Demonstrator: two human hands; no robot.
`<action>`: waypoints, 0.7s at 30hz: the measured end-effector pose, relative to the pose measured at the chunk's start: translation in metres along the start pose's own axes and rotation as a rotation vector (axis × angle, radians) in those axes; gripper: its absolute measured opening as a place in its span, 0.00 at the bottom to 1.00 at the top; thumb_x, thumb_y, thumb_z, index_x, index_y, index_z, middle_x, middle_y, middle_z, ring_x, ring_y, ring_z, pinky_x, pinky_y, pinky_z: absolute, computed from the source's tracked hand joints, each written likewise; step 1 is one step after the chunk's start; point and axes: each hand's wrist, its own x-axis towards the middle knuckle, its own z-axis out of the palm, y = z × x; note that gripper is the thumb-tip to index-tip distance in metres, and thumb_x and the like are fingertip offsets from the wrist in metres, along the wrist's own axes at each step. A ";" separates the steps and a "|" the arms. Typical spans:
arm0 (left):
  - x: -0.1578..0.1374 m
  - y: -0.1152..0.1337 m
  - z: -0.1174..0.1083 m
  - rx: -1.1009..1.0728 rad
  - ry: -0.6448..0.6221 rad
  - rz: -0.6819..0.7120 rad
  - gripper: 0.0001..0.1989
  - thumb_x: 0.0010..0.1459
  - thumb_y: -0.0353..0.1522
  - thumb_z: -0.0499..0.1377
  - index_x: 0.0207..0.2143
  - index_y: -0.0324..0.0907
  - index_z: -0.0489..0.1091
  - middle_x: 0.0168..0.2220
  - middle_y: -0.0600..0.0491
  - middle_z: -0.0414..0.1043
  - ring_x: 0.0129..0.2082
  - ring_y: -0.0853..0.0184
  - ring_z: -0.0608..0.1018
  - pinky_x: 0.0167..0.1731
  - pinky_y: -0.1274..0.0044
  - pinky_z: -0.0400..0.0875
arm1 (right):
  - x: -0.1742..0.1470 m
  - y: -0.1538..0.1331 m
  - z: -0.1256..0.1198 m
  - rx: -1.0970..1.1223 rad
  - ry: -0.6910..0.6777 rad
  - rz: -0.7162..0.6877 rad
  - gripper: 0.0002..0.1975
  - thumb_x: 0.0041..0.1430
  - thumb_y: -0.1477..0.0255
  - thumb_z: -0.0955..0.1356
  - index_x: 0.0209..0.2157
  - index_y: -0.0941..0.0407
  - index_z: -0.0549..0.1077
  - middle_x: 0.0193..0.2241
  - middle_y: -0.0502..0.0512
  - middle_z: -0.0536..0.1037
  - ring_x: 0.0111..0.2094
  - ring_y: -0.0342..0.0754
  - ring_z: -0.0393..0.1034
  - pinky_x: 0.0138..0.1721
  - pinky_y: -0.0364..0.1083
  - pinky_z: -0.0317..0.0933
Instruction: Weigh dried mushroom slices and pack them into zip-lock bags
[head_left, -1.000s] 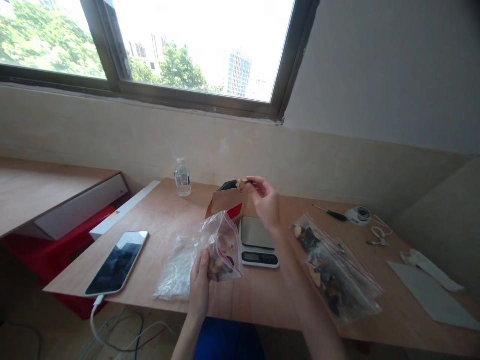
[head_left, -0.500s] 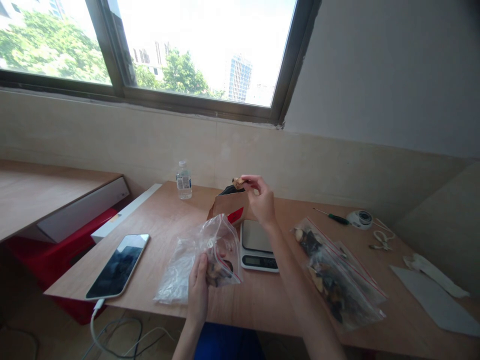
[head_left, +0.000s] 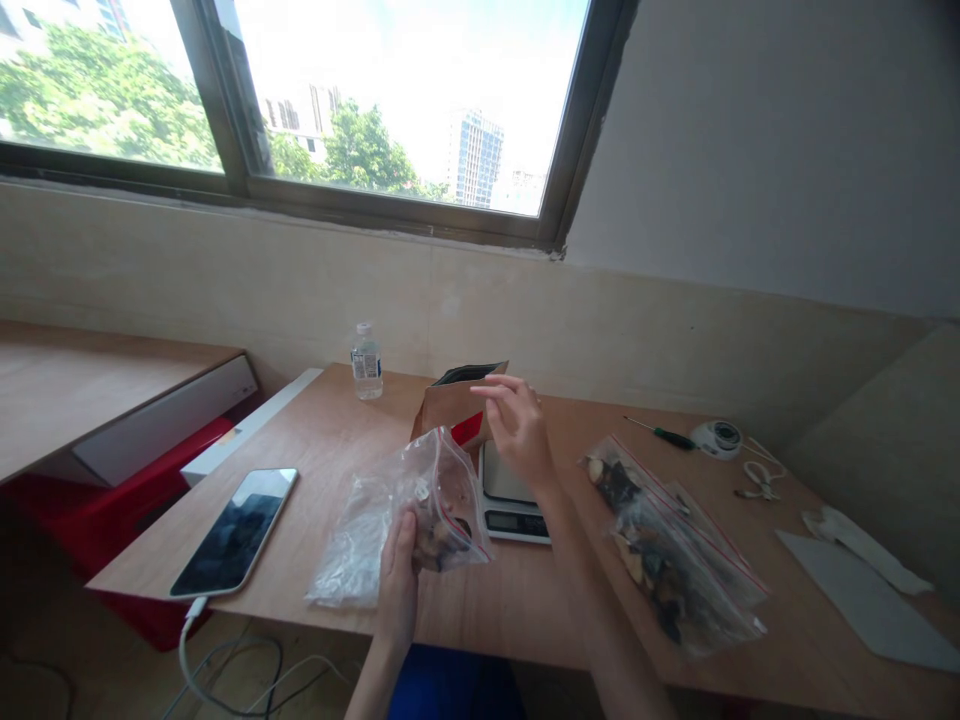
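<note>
My left hand (head_left: 400,560) is closed on the side of a clear zip bag (head_left: 442,480) with a red seal line. Brown and dark dried pieces (head_left: 435,545) lie low in that bag, whose mouth leans to the right. Above the kitchen scale (head_left: 516,524) and beside a brown paper pouch (head_left: 450,410), my right hand (head_left: 519,425) is raised with its fingers stretched out and nothing visible in them. The pouch stands with its top open, showing a dark inside and a red patch in front. My right hand and forearm cover part of the scale.
Flat clear bags (head_left: 349,550) lie left of my left hand. Filled zip bags (head_left: 660,560) rest at the right, near a screwdriver (head_left: 671,437), a small white camera (head_left: 718,438) and a white sheet (head_left: 862,600). A phone (head_left: 236,530) and a water bottle (head_left: 367,362) stand left.
The brown dried piece held in my right fingertips is gone from them, and those fingers have straightened and lowered slightly. The bag in my left hand has shifted only slightly.
</note>
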 end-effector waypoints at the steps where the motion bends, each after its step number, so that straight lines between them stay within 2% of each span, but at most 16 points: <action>1: 0.000 -0.002 -0.001 -0.013 -0.003 -0.014 0.25 0.53 0.46 0.57 0.47 0.38 0.71 0.45 0.44 0.74 0.48 0.56 0.74 0.44 0.68 0.71 | -0.005 -0.006 -0.004 0.078 -0.030 0.034 0.13 0.62 0.72 0.60 0.40 0.52 0.74 0.43 0.56 0.73 0.47 0.49 0.67 0.51 0.50 0.57; 2: -0.001 -0.004 -0.001 -0.031 -0.004 -0.030 0.25 0.53 0.46 0.57 0.48 0.39 0.71 0.47 0.45 0.73 0.50 0.55 0.73 0.46 0.68 0.70 | -0.011 -0.011 -0.009 0.148 -0.092 0.070 0.13 0.62 0.72 0.59 0.39 0.53 0.74 0.40 0.55 0.74 0.44 0.48 0.68 0.48 0.48 0.59; 5: -0.003 -0.011 -0.004 -0.076 -0.024 -0.047 0.24 0.52 0.43 0.58 0.50 0.44 0.69 0.54 0.48 0.68 0.57 0.56 0.66 0.53 0.67 0.64 | -0.028 -0.022 -0.017 0.241 -0.397 0.162 0.11 0.62 0.72 0.61 0.38 0.54 0.75 0.36 0.52 0.76 0.39 0.46 0.70 0.41 0.45 0.62; 8: -0.005 -0.016 -0.005 -0.051 -0.085 -0.022 0.23 0.52 0.40 0.60 0.51 0.46 0.68 0.58 0.50 0.64 0.61 0.58 0.61 0.58 0.67 0.57 | -0.045 -0.025 -0.017 0.226 -0.581 0.195 0.10 0.61 0.72 0.62 0.38 0.54 0.75 0.37 0.53 0.76 0.39 0.46 0.70 0.42 0.44 0.62; 13: -0.006 -0.014 -0.002 0.034 -0.150 0.063 0.24 0.53 0.39 0.59 0.53 0.47 0.67 0.59 0.50 0.63 0.62 0.58 0.57 0.62 0.65 0.46 | -0.058 -0.017 -0.009 0.272 -0.724 0.153 0.11 0.58 0.68 0.67 0.43 0.53 0.73 0.43 0.54 0.71 0.45 0.49 0.66 0.47 0.46 0.60; 18: -0.008 -0.005 0.004 0.051 -0.163 0.110 0.25 0.55 0.37 0.58 0.56 0.48 0.64 0.60 0.51 0.61 0.63 0.60 0.56 0.62 0.68 0.46 | -0.058 -0.012 -0.009 0.328 -0.791 0.080 0.09 0.57 0.68 0.67 0.40 0.54 0.73 0.42 0.54 0.70 0.47 0.50 0.64 0.51 0.48 0.58; 21: -0.008 -0.004 0.003 0.053 -0.142 0.103 0.23 0.54 0.37 0.59 0.54 0.47 0.66 0.58 0.51 0.63 0.61 0.59 0.59 0.61 0.69 0.50 | -0.058 -0.011 -0.013 0.370 -0.826 0.149 0.09 0.56 0.73 0.67 0.41 0.55 0.72 0.44 0.54 0.69 0.45 0.48 0.66 0.45 0.45 0.62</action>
